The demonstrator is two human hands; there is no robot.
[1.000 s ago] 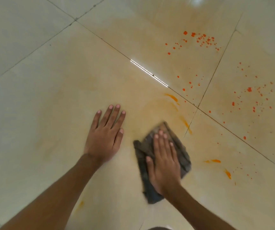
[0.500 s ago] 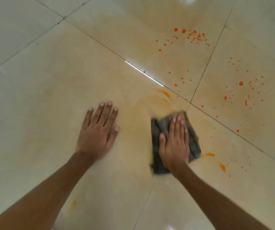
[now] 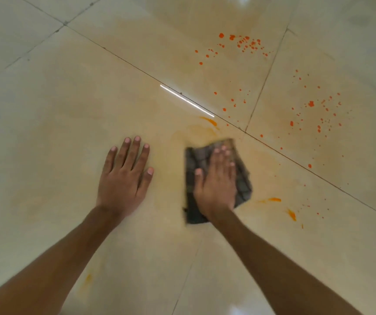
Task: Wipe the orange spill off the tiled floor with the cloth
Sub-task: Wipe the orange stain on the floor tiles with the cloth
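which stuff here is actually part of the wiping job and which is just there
Part of the job:
dark grey cloth, flat on the floor
right hand, pressing flat on the cloth
orange droplets and orange smear
tiled floor

Just there:
left hand, flat on bare tile, holding nothing
white light streak
grout lines

Thin white light streak ahead of me, slanting down to right, running just beside dark grout line. Tiny dark speck on that line, just above streak. Soft top glare at upper edge. Fainter bottom glare at lower edge, nearest me.
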